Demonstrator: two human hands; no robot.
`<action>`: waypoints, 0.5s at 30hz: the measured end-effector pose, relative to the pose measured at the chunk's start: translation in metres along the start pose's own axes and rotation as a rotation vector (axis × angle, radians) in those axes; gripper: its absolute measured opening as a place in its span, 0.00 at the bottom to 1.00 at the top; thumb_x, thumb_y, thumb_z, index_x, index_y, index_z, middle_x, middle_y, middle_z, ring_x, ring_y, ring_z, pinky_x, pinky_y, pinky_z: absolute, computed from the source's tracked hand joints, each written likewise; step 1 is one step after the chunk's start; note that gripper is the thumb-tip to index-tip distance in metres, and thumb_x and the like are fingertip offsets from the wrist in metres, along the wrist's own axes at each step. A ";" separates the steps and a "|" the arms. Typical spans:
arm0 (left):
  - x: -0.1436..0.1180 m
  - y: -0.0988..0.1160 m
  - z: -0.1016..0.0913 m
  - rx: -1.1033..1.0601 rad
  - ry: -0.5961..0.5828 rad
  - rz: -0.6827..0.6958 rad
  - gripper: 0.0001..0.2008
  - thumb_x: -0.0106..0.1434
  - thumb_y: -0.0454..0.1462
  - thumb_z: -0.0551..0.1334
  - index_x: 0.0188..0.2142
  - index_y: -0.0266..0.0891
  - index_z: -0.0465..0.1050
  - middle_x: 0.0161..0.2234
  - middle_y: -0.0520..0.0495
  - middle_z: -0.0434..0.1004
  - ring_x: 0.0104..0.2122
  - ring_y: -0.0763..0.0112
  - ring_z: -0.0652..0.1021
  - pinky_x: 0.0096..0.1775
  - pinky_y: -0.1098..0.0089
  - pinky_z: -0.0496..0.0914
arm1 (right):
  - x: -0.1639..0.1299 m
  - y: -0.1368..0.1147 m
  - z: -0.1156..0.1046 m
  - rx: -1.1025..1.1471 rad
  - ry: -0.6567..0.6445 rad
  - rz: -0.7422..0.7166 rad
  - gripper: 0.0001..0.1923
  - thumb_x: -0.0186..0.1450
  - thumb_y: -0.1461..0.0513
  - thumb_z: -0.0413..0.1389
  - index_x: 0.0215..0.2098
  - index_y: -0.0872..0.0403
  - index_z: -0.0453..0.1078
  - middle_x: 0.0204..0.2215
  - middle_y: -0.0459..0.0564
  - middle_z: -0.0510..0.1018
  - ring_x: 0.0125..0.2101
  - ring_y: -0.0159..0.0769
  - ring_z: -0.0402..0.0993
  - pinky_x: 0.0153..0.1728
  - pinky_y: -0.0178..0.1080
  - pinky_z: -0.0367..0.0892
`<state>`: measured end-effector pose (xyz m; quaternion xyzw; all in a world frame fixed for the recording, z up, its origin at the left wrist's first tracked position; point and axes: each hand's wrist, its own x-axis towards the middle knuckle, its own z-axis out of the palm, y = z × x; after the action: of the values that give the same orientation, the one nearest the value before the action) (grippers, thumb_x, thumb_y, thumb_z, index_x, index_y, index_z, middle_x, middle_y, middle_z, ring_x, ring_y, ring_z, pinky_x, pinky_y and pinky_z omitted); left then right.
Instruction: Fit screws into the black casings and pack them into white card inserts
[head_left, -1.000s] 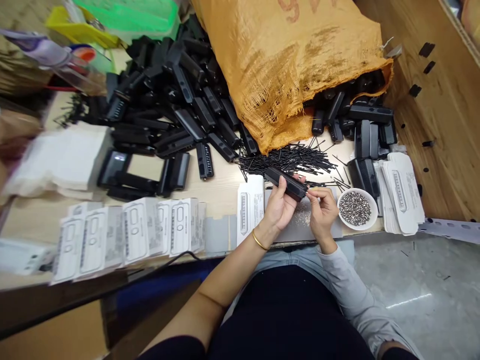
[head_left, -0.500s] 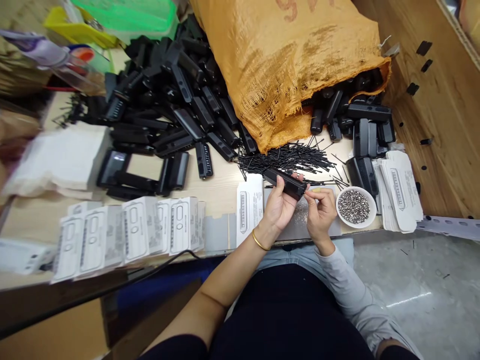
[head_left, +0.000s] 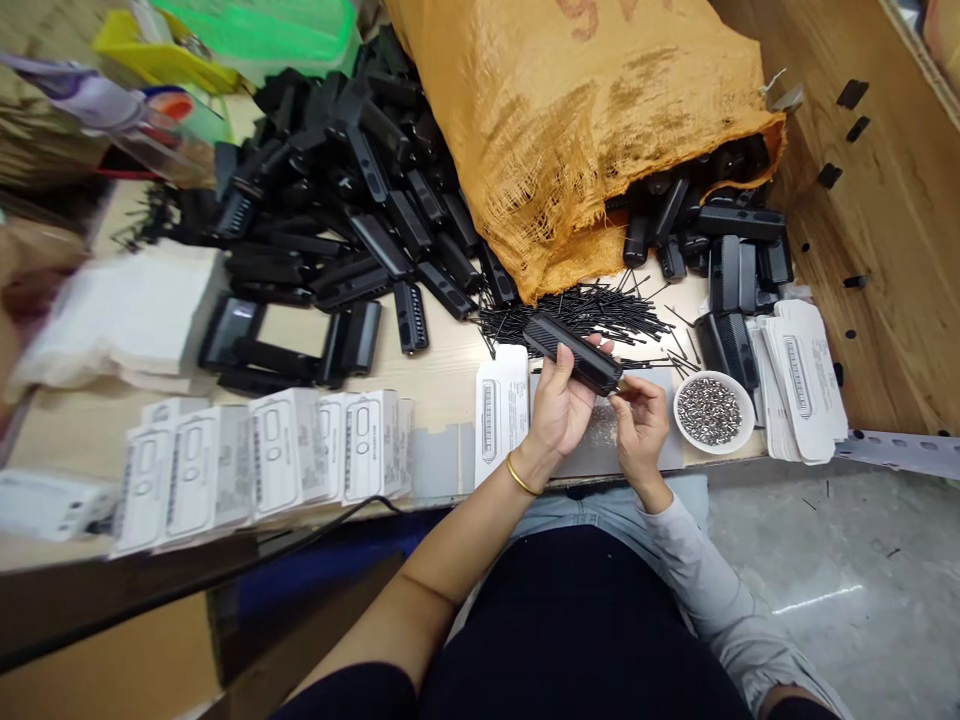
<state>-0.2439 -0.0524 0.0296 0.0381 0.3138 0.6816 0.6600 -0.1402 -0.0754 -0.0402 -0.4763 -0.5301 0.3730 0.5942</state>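
- From my seat, the black ribbed casing [head_left: 571, 352] lies across the left hand [head_left: 561, 410], tilted, its lower end toward the right hand [head_left: 642, 425].
- I read the left hand as closed narrowly around the casing, thumb on the near side, fingers round the far side.
- The right hand's thumb and forefinger are drawn close at that lower end; at this size I can't tell whether they grip a small part there.
- I'd judge the casing light and stiff, probably hard plastic, so a firm squeeze shouldn't bend it.
- Its smooth edges may slip a little, while the ribbing should help the grip; I'd hold it mid-body by the long sides, leaving the ends free.
- I see no reason to call it fragile, though scuffs seem possible.
- It looks long, blocky and dark, with a dull sheen and fine ridges along the upper face.
- Thin black rods [head_left: 585, 312] lie just beyond the left hand; a white bowl [head_left: 748, 418] sits just right of the right hand.
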 end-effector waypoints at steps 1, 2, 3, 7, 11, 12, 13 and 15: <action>-0.006 0.007 0.005 0.038 -0.065 0.022 0.08 0.68 0.39 0.58 0.44 0.38 0.68 0.45 0.46 0.75 0.48 0.66 0.76 0.58 0.54 0.63 | 0.001 0.000 -0.007 0.010 0.019 0.052 0.13 0.64 0.63 0.57 0.48 0.54 0.66 0.39 0.51 0.73 0.39 0.32 0.72 0.42 0.38 0.70; -0.013 0.014 0.010 0.087 -0.134 0.071 0.10 0.66 0.39 0.61 0.45 0.39 0.68 0.45 0.47 0.75 0.48 0.66 0.75 0.58 0.55 0.63 | 0.003 -0.002 -0.014 0.016 0.053 0.092 0.14 0.64 0.63 0.58 0.48 0.55 0.65 0.38 0.51 0.73 0.39 0.32 0.73 0.42 0.38 0.70; -0.021 0.020 0.013 0.150 -0.200 0.136 0.13 0.63 0.40 0.64 0.46 0.41 0.69 0.46 0.48 0.74 0.49 0.65 0.75 0.59 0.56 0.62 | 0.006 -0.004 -0.021 0.015 0.095 0.116 0.14 0.63 0.63 0.58 0.47 0.56 0.65 0.37 0.50 0.73 0.38 0.31 0.73 0.42 0.38 0.70; -0.034 0.018 -0.003 0.544 -0.416 0.339 0.21 0.53 0.43 0.71 0.45 0.43 0.71 0.46 0.46 0.75 0.51 0.60 0.73 0.61 0.54 0.59 | 0.014 -0.012 -0.044 -0.015 0.219 0.105 0.12 0.62 0.63 0.60 0.43 0.57 0.66 0.34 0.48 0.73 0.34 0.28 0.72 0.40 0.35 0.69; -0.006 -0.017 -0.041 0.686 -0.227 0.190 0.16 0.61 0.40 0.65 0.48 0.40 0.67 0.46 0.43 0.76 0.48 0.63 0.75 0.55 0.57 0.65 | 0.013 -0.015 -0.049 -0.077 0.171 0.089 0.09 0.63 0.61 0.59 0.40 0.57 0.68 0.35 0.50 0.72 0.36 0.31 0.72 0.41 0.38 0.69; 0.001 -0.021 -0.045 0.576 -0.145 0.142 0.19 0.61 0.41 0.65 0.49 0.39 0.64 0.46 0.42 0.75 0.48 0.62 0.76 0.54 0.57 0.66 | 0.013 -0.015 -0.050 -0.084 0.155 0.088 0.09 0.63 0.61 0.59 0.39 0.57 0.68 0.35 0.50 0.72 0.37 0.32 0.72 0.41 0.39 0.69; 0.008 -0.021 -0.046 0.468 -0.073 0.086 0.20 0.61 0.41 0.65 0.50 0.39 0.62 0.47 0.41 0.75 0.48 0.62 0.76 0.54 0.57 0.67 | 0.013 -0.015 -0.050 -0.082 0.147 0.096 0.09 0.63 0.61 0.59 0.39 0.57 0.68 0.35 0.51 0.72 0.37 0.32 0.72 0.42 0.39 0.69; 0.014 -0.014 -0.043 0.292 -0.014 0.011 0.21 0.60 0.41 0.66 0.48 0.37 0.61 0.47 0.40 0.74 0.48 0.63 0.76 0.54 0.58 0.67 | 0.015 -0.016 -0.052 -0.064 0.150 0.133 0.09 0.63 0.60 0.59 0.39 0.57 0.68 0.35 0.51 0.73 0.36 0.33 0.72 0.41 0.40 0.69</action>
<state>-0.2533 -0.0565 -0.0169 0.1403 0.4047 0.6318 0.6460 -0.0880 -0.0745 -0.0204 -0.5557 -0.4630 0.3579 0.5905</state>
